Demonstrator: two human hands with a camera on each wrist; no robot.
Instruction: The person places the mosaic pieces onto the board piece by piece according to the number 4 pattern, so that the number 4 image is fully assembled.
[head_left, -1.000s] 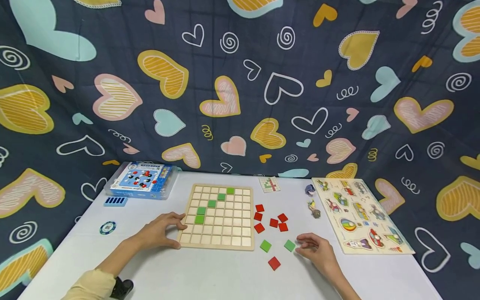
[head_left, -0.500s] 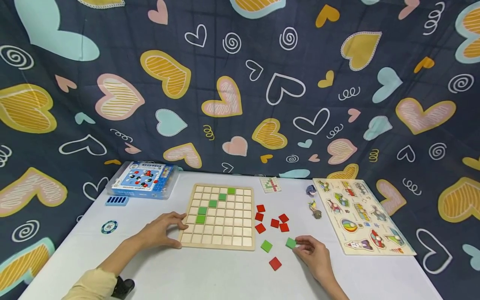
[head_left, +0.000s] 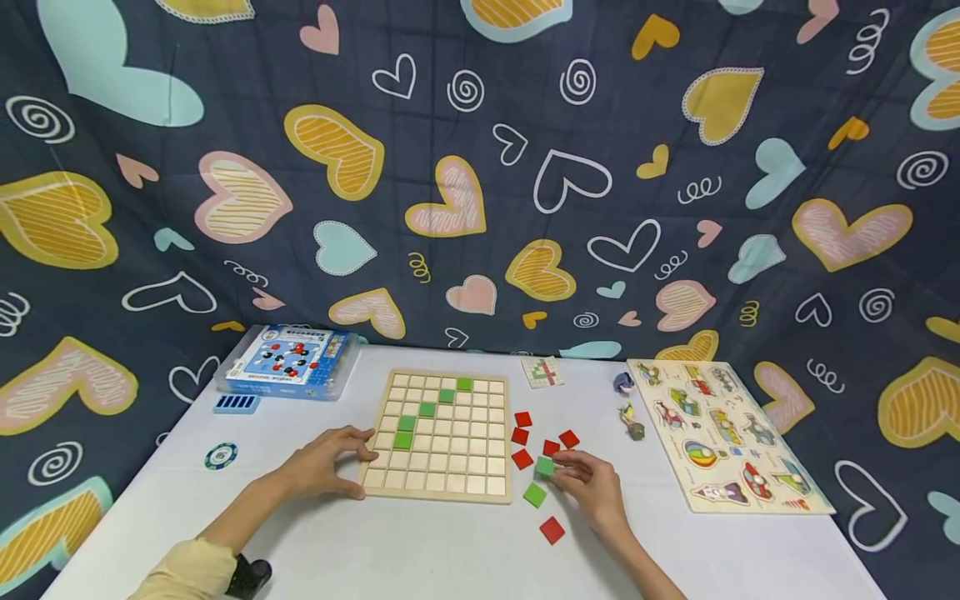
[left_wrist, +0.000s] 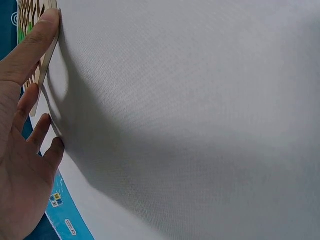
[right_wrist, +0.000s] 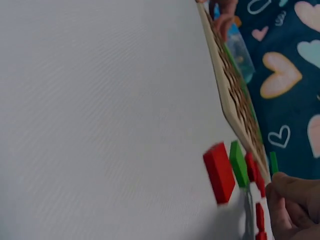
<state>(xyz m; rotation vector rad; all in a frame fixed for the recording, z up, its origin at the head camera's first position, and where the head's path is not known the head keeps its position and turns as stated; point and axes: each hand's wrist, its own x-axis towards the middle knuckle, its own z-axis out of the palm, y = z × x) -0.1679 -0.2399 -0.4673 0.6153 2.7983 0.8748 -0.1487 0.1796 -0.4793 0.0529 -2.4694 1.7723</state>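
In the head view, a wooden grid board (head_left: 450, 462) lies on the table with several green tiles (head_left: 427, 409) in a diagonal line. My left hand (head_left: 324, 463) rests against its left edge, thumb by the near corner; the left wrist view shows the thumb along the board's rim (left_wrist: 48, 60). To the right of the board, my right hand (head_left: 596, 493) pinches a green square tile (head_left: 545, 467) between thumb and fingers, tilted above the table. That tile shows edge-on in the right wrist view. Below it lie a light green tile (head_left: 535, 495) and a red tile (head_left: 552, 530).
Several red tiles (head_left: 522, 458) lie right of the board. A small pattern card (head_left: 542, 372) sits behind them. At right are two small figures (head_left: 632, 422) and a picture puzzle board (head_left: 693, 487). A boxed set (head_left: 288, 362), a blue slotted piece (head_left: 237, 404) and a round chip (head_left: 221, 456) are at left.
My right hand has taken hold of the darker green tile, lifted it and carried it left toward the board. My left hand stays at the board's edge.
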